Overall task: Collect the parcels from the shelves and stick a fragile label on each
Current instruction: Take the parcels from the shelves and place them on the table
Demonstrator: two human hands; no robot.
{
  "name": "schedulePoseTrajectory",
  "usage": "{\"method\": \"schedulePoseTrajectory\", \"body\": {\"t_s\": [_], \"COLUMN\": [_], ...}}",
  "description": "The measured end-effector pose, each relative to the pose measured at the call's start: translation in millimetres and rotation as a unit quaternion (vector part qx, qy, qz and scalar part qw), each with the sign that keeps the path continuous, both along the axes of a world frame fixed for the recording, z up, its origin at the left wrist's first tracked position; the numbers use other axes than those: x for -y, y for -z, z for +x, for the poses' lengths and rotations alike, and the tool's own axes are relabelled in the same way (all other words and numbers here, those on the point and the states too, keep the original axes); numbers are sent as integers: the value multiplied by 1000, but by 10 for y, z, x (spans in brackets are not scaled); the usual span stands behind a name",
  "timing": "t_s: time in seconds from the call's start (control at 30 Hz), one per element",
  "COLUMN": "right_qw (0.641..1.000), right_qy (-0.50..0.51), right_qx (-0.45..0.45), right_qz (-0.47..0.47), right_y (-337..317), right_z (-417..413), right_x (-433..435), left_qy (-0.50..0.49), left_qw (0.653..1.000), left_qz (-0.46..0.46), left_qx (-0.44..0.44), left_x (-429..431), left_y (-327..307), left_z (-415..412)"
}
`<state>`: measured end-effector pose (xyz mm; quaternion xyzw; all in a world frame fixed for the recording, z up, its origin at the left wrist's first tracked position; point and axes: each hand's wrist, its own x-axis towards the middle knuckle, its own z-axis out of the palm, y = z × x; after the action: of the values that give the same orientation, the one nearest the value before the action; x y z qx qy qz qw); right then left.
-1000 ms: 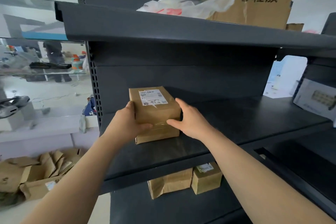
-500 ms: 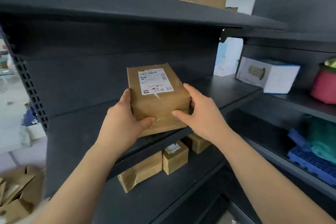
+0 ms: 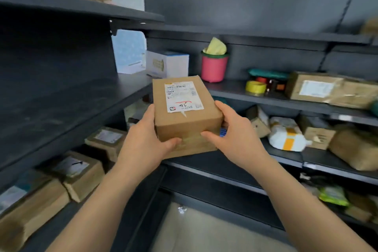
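Held a brown parcel (image 3: 184, 120) in mid-air between both hands, out over the aisle at the corner of two dark shelf units, touching no shelf. Gripped its near left corner with the left hand (image 3: 143, 145), thumb curled across the front face, fingers laid up along the left side. Gripped the near right corner with the right hand (image 3: 235, 139) in mirror fashion, thumb on the front face, fingers wrapped round the right side.

Sat squarely between the two hands, as near to one as to the other, favouring neither. Ran with its long axis pointing away from the body, far end a little higher, top face turned up towards the camera. Bore a white shipping label (image 3: 183, 96) over most of that top face, with plain cardboard only in a band at the near end, just beyond the thumbs, and along the left edge.

Judged one hand needed free for sticking on a fragile label, hence a surface needed under the parcel first. Saw no fragile labels in view. Noted a dark shelf board (image 3: 61, 108) close by on the left, and on the right a shelf with a yellow tape roll (image 3: 255, 87) and a large box (image 3: 319, 90).
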<state>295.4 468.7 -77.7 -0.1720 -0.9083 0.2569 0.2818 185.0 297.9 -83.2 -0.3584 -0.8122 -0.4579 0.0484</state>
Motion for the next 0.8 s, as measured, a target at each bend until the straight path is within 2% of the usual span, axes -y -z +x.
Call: {"method": "schedulePoseTrajectory", "body": {"t_s": [0.23, 0.43, 0.8], "right_qw": [987, 963, 861], "right_qy": [148, 261, 499], "right_qx": [57, 63, 62], "right_qz": [-10, -32, -73], "right_y": [235, 487, 671], "right_z": [1527, 2591, 4333], "right_x": [-843, -1208, -1620], "left_qy": [152, 266, 508], "left_qw": [987, 961, 855], "left_qz": [-5, -19, -83], "left_qx": [51, 66, 64], "left_x": [-1236, -1986, -3439], "left_y": [348, 566, 746], "left_z": [1055, 1884, 3382]}}
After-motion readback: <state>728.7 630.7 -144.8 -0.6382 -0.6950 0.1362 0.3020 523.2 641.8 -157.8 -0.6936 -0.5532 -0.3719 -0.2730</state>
